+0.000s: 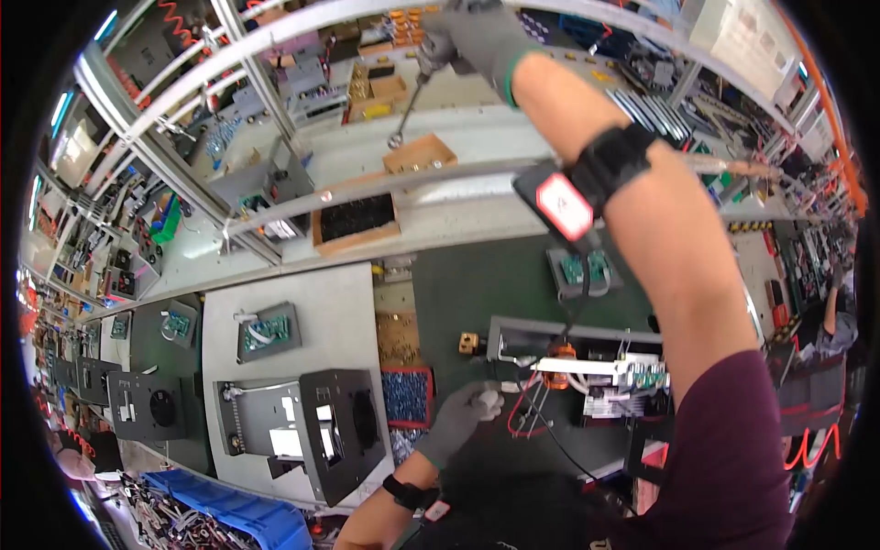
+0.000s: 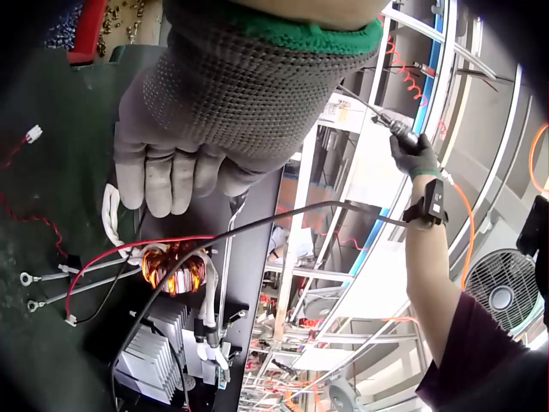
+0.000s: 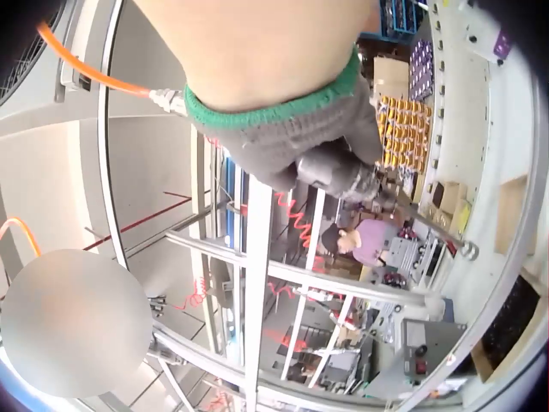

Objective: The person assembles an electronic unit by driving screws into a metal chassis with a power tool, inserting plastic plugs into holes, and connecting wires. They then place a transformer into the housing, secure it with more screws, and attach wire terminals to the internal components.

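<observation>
My gloved right hand (image 1: 472, 46) is raised high at the shelf frame and grips a pneumatic screwdriver (image 3: 330, 172). Its long thin shaft slants down to a ring-shaped metal end (image 1: 395, 140), over the bench behind the rail. Low over the dark green mat, my gloved left hand (image 2: 223, 103) hangs with fingers loosely bent, nothing visible in it; its palm is hidden. Beside those fingers lies an open metal chassis (image 1: 518, 332) with a copper coil (image 2: 176, 270), a finned heat sink (image 2: 154, 365) and red wires. Two leads with ring terminals (image 2: 27, 279) stick out from the coil.
A metal rail (image 1: 367, 186) crosses in front of my right arm. Small cardboard trays (image 1: 420, 154) and a box of black parts (image 1: 357, 218) stand behind. To the left are a dark fan housing (image 1: 339, 431) and a circuit board (image 1: 268, 332); an orange hose (image 3: 94, 75) trails from the screwdriver.
</observation>
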`<state>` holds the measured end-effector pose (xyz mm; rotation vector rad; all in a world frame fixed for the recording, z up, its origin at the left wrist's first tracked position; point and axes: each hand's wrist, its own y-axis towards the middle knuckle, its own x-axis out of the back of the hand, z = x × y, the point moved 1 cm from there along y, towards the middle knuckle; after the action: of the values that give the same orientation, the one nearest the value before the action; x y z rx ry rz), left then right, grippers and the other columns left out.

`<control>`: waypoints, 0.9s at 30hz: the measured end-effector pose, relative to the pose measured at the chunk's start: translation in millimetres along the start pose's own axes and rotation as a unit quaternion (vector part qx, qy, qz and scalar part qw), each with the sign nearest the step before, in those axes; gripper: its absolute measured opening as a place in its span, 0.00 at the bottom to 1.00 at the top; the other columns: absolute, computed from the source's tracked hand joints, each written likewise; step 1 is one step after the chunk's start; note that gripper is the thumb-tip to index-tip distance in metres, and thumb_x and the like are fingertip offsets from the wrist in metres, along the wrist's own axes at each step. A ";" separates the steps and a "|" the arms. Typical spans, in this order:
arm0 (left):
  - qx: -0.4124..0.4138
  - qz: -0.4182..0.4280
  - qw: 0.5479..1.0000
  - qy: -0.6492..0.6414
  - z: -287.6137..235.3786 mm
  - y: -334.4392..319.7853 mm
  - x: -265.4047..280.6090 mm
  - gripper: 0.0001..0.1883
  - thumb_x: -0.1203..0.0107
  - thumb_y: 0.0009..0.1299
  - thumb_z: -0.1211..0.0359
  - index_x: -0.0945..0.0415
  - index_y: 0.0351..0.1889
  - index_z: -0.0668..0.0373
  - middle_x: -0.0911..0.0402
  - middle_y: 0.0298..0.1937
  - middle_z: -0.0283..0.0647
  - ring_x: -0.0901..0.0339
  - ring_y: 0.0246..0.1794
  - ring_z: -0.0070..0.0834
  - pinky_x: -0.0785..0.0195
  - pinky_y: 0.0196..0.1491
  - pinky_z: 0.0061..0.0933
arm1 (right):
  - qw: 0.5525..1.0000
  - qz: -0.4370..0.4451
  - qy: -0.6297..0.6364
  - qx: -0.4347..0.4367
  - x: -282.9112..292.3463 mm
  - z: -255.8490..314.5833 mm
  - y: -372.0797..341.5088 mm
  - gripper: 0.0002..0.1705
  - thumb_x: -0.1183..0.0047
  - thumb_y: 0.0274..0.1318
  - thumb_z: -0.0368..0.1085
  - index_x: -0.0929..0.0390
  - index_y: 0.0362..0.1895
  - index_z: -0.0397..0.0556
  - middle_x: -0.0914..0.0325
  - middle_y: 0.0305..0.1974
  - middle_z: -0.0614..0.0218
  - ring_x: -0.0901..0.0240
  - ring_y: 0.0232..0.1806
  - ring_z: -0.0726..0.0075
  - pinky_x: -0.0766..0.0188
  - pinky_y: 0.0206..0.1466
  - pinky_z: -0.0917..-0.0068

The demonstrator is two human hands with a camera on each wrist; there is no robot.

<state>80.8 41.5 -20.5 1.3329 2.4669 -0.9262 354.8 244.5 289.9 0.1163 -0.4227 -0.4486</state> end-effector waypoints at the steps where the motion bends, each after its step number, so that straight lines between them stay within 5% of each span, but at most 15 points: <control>1: 0.021 0.003 1.000 -0.005 -1.4 -2.9 1.9 0.18 0.54 0.74 0.65 0.32 0.56 0.68 0.22 0.46 0.43 0.23 0.44 0.25 0.30 0.51 0.27 | 0.999 -0.028 0.020 0.005 0.9 3.1 0.6 0.21 0.46 0.55 0.47 0.27 0.45 0.44 0.25 0.40 0.56 0.28 0.41 0.63 0.28 0.39 0.68; 2: 0.009 -0.013 1.000 0.021 -6.2 -5.7 3.0 0.17 0.54 0.74 0.66 0.31 0.55 0.68 0.22 0.45 0.43 0.23 0.43 0.25 0.30 0.50 0.26 | 0.998 -0.056 0.039 0.014 4.9 8.0 -3.3 0.16 0.45 0.54 0.42 0.24 0.36 0.41 0.21 0.27 0.57 0.22 0.26 0.65 0.25 0.24 0.75; 5: -0.009 -0.062 0.996 0.060 -17.9 -9.2 5.0 0.15 0.55 0.72 0.71 0.30 0.53 0.69 0.23 0.44 0.43 0.23 0.44 0.25 0.28 0.49 0.26 | 0.990 -0.062 0.119 0.034 34.9 30.6 -39.1 0.15 0.47 0.55 0.43 0.24 0.37 0.42 0.22 0.26 0.60 0.24 0.25 0.66 0.26 0.23 0.73; 7: -0.027 -0.123 0.990 0.071 -14.1 -4.8 13.2 0.15 0.50 0.69 0.73 0.31 0.54 0.67 0.22 0.41 0.42 0.23 0.42 0.24 0.26 0.46 0.24 | 0.968 -0.119 0.186 0.120 62.2 36.7 -87.6 0.13 0.48 0.56 0.42 0.24 0.36 0.45 0.24 0.25 0.66 0.26 0.24 0.66 0.25 0.27 0.73; 8: -0.021 -0.126 0.989 0.072 -14.5 -3.8 12.6 0.15 0.50 0.69 0.73 0.31 0.54 0.67 0.22 0.41 0.42 0.23 0.42 0.24 0.26 0.46 0.24 | 0.961 -0.090 0.222 0.135 94.6 29.6 -101.7 0.14 0.47 0.57 0.44 0.24 0.37 0.45 0.23 0.29 0.61 0.24 0.27 0.63 0.23 0.31 0.71; 11: -0.129 -0.231 0.928 0.263 -31.4 2.5 12.8 0.27 0.40 0.64 0.67 0.36 0.60 0.61 0.25 0.47 0.45 0.24 0.46 0.31 0.27 0.47 0.30 | 0.905 -0.071 0.275 0.316 124.5 10.8 -189.0 0.19 0.46 0.57 0.49 0.26 0.41 0.45 0.21 0.34 0.60 0.21 0.38 0.58 0.20 0.40 0.67; 13: -0.277 -0.209 0.777 0.525 -55.1 8.4 2.4 0.44 0.32 0.56 0.61 0.46 0.67 0.61 0.31 0.56 0.47 0.26 0.50 0.37 0.29 0.50 0.33 | 0.885 -0.067 0.418 0.194 164.9 -23.9 -242.8 0.19 0.52 0.60 0.41 0.29 0.50 0.41 0.25 0.47 0.54 0.28 0.51 0.54 0.31 0.56 0.59; 15: -0.261 -0.191 0.774 0.545 -66.1 21.7 -7.0 0.48 0.31 0.53 0.58 0.47 0.68 0.59 0.34 0.58 0.48 0.28 0.52 0.41 0.30 0.52 0.37 | 0.853 -0.082 0.501 0.124 201.9 -83.3 -292.7 0.20 0.55 0.62 0.38 0.31 0.54 0.39 0.28 0.54 0.50 0.32 0.58 0.51 0.37 0.64 0.55; 20: -0.231 -0.134 0.760 0.592 -81.8 48.7 -21.3 0.52 0.29 0.47 0.54 0.46 0.68 0.56 0.33 0.58 0.44 0.27 0.52 0.43 0.31 0.52 0.37 | 0.760 -0.381 0.525 -0.042 164.8 -225.5 -379.8 0.14 0.54 0.61 0.35 0.26 0.47 0.40 0.23 0.47 0.55 0.26 0.51 0.54 0.28 0.58 0.55; 27: -0.146 -0.113 0.778 0.600 -87.5 54.6 -26.3 0.50 0.28 0.46 0.58 0.43 0.66 0.59 0.29 0.50 0.44 0.28 0.52 0.42 0.32 0.50 0.37 | 0.702 -0.417 0.570 -0.088 108.7 -256.7 -386.9 0.11 0.53 0.60 0.35 0.26 0.42 0.40 0.22 0.37 0.56 0.24 0.40 0.59 0.25 0.50 0.62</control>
<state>150.9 98.2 36.1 1.8475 3.4469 0.5903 398.3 -146.0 19.7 0.3776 0.9796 -1.1976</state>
